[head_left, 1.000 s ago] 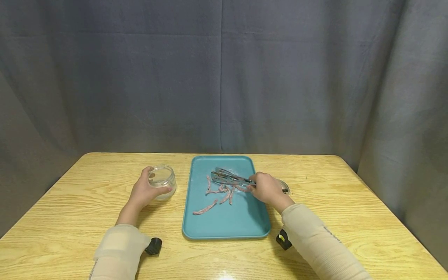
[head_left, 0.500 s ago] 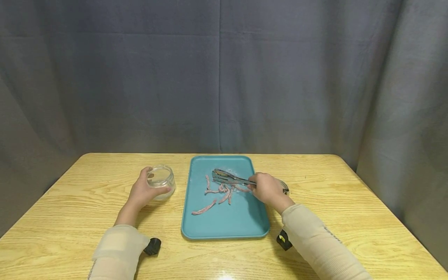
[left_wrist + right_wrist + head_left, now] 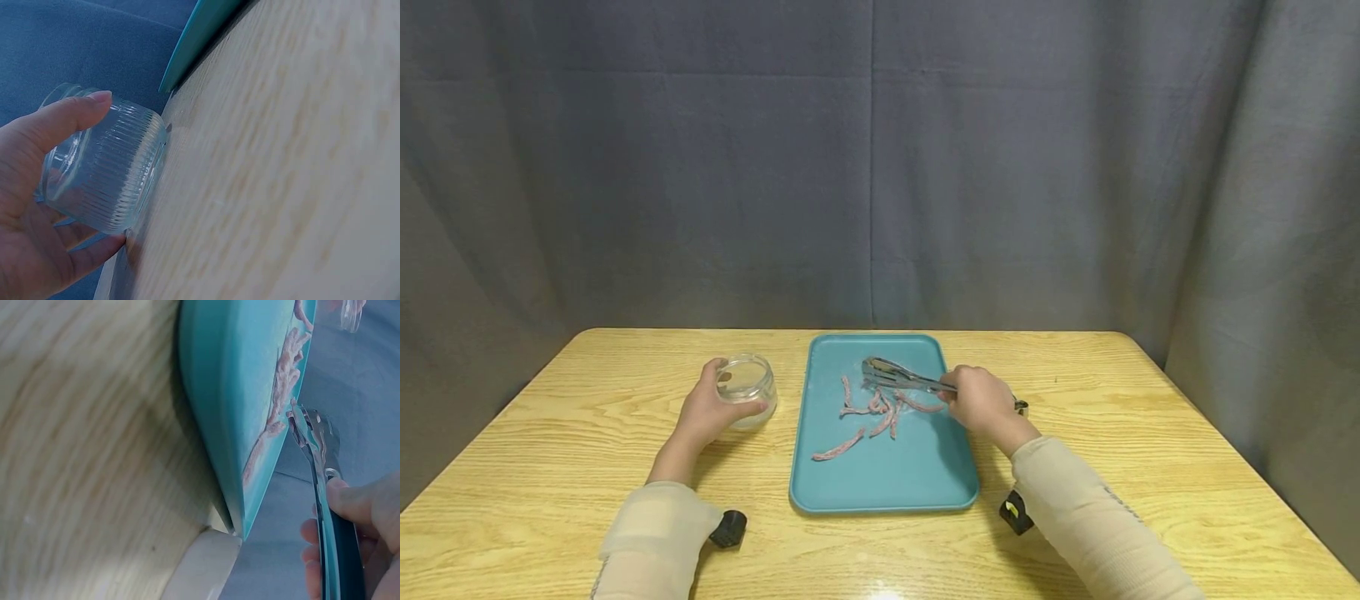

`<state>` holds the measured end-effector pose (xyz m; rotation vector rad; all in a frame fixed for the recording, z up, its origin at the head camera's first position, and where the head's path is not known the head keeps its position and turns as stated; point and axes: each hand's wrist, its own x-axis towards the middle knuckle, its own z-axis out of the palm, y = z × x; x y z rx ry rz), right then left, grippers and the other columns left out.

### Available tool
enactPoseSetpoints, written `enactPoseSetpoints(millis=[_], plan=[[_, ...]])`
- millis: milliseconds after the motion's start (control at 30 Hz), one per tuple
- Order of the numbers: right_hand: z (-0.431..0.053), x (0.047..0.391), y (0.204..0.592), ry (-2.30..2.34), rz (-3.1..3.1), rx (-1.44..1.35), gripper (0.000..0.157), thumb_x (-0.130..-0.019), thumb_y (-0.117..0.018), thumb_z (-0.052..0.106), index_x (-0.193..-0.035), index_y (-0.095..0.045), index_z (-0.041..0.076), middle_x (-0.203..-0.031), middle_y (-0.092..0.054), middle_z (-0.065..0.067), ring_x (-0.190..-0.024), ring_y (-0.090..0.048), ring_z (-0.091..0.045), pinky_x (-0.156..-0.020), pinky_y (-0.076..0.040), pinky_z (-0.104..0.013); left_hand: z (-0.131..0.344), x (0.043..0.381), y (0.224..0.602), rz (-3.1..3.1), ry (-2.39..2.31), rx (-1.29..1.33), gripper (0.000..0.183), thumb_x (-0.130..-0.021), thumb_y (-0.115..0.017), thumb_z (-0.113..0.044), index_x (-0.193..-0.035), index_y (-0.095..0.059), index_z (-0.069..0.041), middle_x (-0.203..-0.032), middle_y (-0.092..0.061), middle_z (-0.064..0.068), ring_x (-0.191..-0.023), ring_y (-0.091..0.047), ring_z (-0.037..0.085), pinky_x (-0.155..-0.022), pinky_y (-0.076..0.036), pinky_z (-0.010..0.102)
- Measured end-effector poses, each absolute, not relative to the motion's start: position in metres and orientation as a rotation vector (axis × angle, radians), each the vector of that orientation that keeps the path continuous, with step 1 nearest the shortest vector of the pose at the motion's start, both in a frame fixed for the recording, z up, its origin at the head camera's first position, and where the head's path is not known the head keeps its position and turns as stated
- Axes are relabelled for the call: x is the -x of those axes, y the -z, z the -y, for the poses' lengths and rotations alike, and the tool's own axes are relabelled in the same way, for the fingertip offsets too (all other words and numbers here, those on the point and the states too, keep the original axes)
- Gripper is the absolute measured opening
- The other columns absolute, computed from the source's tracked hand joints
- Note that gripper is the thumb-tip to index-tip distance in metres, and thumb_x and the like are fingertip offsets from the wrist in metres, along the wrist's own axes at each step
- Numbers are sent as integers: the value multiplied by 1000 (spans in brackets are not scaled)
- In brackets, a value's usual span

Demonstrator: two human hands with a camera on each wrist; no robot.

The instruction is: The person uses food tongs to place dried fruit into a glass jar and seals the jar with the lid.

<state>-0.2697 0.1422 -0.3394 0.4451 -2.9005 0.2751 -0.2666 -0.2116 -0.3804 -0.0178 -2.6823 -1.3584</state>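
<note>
My left hand point(image 3: 713, 408) grips a clear ribbed glass jar point(image 3: 106, 159) from its left side, thumb on the near side and fingers beneath and behind. The jar stands uncovered on the table, left of the blue-green tray point(image 3: 887, 492). My right hand point(image 3: 981, 400) holds metal tongs point(image 3: 902, 378) with dark handles, thumb along one arm in the right wrist view. The tongs' heads are over the far part of the tray, close together. Pink strips dusted with white point(image 3: 880, 407) lie in a loose cluster below them. Whether the tongs hold a strip, I cannot tell.
One separate strip point(image 3: 838, 447) lies nearer the tray's front left. The wooden table point(image 3: 625, 392) reaches to a grey curtain point(image 3: 700, 208) behind. Black wrist cameras point(image 3: 728, 528) hang under both forearms.
The tongs' heads have drawn closer together over the tray. My right hand has shifted slightly right with them. The left hand and jar look unmoved.
</note>
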Motion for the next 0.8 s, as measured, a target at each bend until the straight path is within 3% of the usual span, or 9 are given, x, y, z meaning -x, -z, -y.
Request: enactPoseSetpoints(millis=[267,500,800], plan=[[-144,271,330,-317,2888,-406,7,-81,-61,20,-85,-66,17,-71,-52,2,-57,-45,-14,-42,-34,-28,212,266,379,2690,1359,12,96,-66,-73,-34,-135,-12,-5,-130,-29,27,-113,-30,44,-88,-29,52],[-142,272,315,-314,2835,-404,13,-81,-61,21,-91,-67,16,-77,-56,0,-67,-54,-18,-48,-40,-32,214,266,379,2695,1353,20,97,-67,-73,-35,-135,-11,-4,-130,-29,27,-112,-31,45,-86,-30,52],[-139,278,295,-386,2778,-399,12,-81,-60,21,-88,-66,14,-79,-56,-1,-62,-50,-17,-46,-38,-33,213,266,381,2693,1368,18,97,-66,-73,-35,-135,-11,-5,-131,-29,26,-113,-30,45,-87,-29,53]])
